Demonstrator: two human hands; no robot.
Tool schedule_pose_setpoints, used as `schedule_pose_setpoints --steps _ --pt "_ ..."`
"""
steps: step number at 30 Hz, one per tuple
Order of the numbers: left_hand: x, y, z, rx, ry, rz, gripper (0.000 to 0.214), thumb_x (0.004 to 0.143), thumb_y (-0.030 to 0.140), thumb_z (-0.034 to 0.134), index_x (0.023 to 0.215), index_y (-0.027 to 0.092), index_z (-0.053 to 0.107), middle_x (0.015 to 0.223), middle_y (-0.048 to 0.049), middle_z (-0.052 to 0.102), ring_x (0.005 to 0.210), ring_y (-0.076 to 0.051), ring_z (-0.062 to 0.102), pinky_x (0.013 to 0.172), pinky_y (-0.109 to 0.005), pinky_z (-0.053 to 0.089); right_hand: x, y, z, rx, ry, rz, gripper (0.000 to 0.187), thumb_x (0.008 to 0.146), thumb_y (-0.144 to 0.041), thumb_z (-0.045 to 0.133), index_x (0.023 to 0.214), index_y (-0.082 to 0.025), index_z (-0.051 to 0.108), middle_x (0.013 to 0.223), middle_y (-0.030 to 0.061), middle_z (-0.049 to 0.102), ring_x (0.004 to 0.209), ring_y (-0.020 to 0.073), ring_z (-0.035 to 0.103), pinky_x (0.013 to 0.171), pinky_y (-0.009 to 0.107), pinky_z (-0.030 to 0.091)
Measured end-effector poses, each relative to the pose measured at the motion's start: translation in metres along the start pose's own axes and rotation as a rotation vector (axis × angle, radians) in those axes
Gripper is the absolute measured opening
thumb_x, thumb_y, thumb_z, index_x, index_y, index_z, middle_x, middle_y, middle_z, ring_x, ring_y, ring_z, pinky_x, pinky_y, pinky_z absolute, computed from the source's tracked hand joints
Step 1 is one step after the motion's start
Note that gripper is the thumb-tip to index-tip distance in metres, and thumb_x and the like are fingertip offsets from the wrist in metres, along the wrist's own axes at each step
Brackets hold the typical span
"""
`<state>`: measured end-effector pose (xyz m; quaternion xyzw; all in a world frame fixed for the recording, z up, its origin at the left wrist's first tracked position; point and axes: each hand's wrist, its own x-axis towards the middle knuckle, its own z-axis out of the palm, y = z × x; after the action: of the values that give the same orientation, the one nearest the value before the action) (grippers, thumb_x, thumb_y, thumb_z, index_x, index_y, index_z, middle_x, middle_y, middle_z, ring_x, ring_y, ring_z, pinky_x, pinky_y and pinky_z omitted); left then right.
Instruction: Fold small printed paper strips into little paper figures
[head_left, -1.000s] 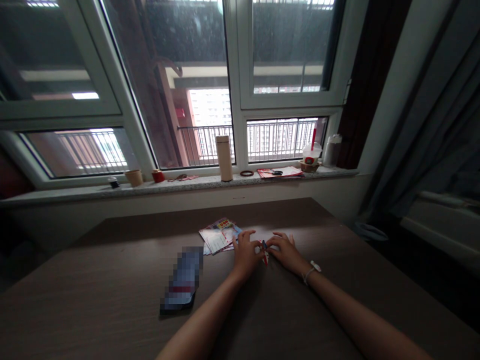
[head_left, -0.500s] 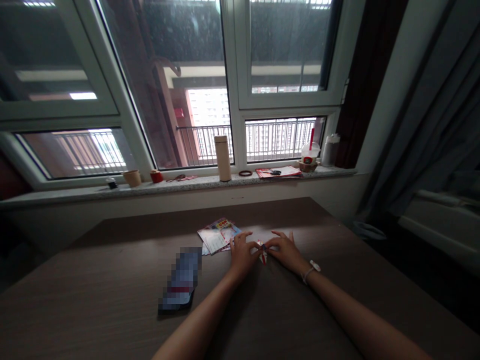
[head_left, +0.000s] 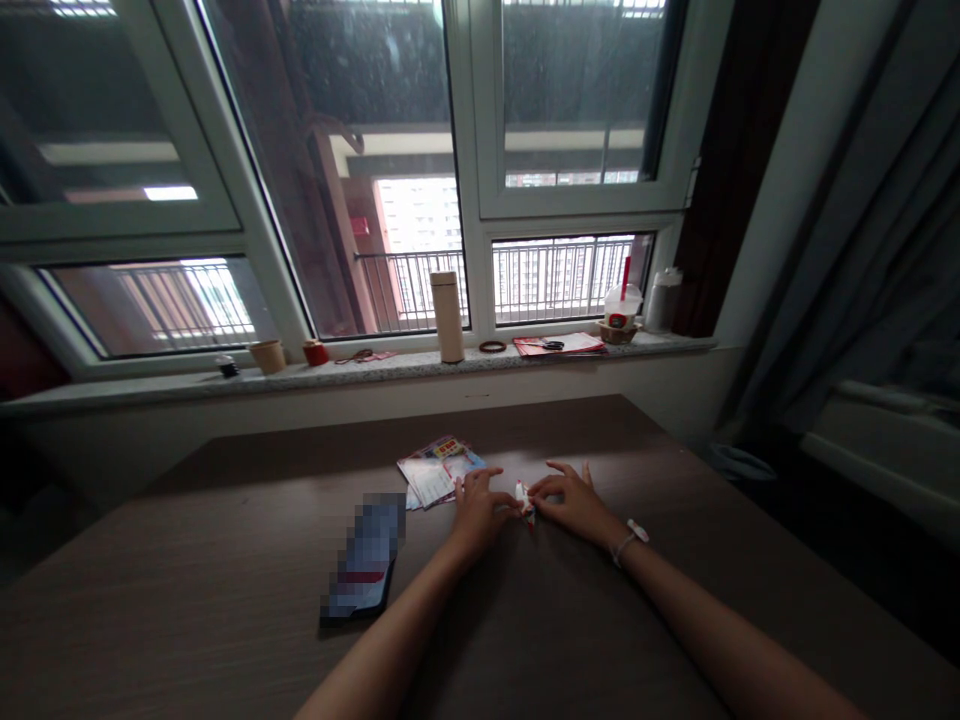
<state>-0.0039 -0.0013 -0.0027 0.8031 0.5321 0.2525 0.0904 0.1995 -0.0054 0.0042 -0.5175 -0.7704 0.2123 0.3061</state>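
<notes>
A small folded piece of paper (head_left: 525, 497), white with red parts, is held just above or on the brown table; I cannot tell which. My left hand (head_left: 480, 510) pinches its left side between thumb and forefinger, the other fingers raised and bent. On the right side, the thumb and forefinger of my right hand (head_left: 574, 500) close on the same paper, with the remaining fingers lifted away. A light band sits around my right wrist. Just beyond my left hand lies a loose stack of printed leaflets (head_left: 431, 478), partly covered by its fingers.
A phone (head_left: 364, 560), its screen blurred out, lies left of my left forearm on the table (head_left: 187, 570). Along the windowsill stand a beige flask (head_left: 448, 318), a paper cup (head_left: 268, 357), a drink cup with a straw (head_left: 621, 308) and scissors (head_left: 553, 345) on red papers.
The folded paper has turned or tilted and shows more white. My left hand has shifted slightly left and its fingertips have moved on the paper. My right hand is almost unmoved.
</notes>
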Motion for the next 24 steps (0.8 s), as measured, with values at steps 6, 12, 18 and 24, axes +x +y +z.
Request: schedule_pose_setpoints --steps 6,12,18,24 --pt "-0.001 0.007 0.001 -0.038 0.015 -0.111 0.010 0.080 0.038 0.068 0.082 0.033 0.076 0.135 -0.0024 0.052 0.128 -0.030 0.038 0.110 -0.060 0.017 0.001 0.003 0.008 0.090 0.018 0.077 0.013 0.077 -0.041 0.065 0.076 -0.030 0.072 0.107 -0.0001 0.071 0.130 0.0319 0.040 0.107 0.066 -0.006" --pt "-0.003 0.015 0.004 -0.009 0.089 -0.241 0.023 0.071 0.037 0.075 0.093 0.033 0.073 0.135 -0.0054 0.051 0.133 -0.031 0.033 0.112 -0.061 0.008 0.002 0.008 0.014 0.114 0.046 0.094 0.009 0.074 -0.037 0.069 0.079 -0.030 0.072 0.105 0.0006 0.071 0.127 0.0314 0.042 0.107 0.063 -0.004" --pt "-0.003 0.017 0.007 -0.006 0.079 -0.283 0.023 0.068 0.037 0.076 0.089 0.030 0.073 0.136 -0.0066 0.050 0.135 -0.032 0.031 0.112 -0.061 0.007 0.002 0.012 0.016 0.010 0.162 0.069 0.027 0.071 -0.042 0.072 0.093 -0.027 0.074 0.112 0.0055 0.065 0.115 0.0281 0.049 0.103 0.045 0.027" --pt "-0.003 0.021 0.005 -0.048 0.081 -0.284 0.013 0.069 0.033 0.076 0.081 0.028 0.074 0.135 -0.0049 0.052 0.133 -0.032 0.033 0.112 -0.059 0.007 0.002 0.013 0.017 -0.008 0.144 0.039 0.026 0.069 -0.040 0.074 0.092 -0.027 0.075 0.113 0.0048 0.065 0.116 0.0281 0.047 0.103 0.043 0.028"
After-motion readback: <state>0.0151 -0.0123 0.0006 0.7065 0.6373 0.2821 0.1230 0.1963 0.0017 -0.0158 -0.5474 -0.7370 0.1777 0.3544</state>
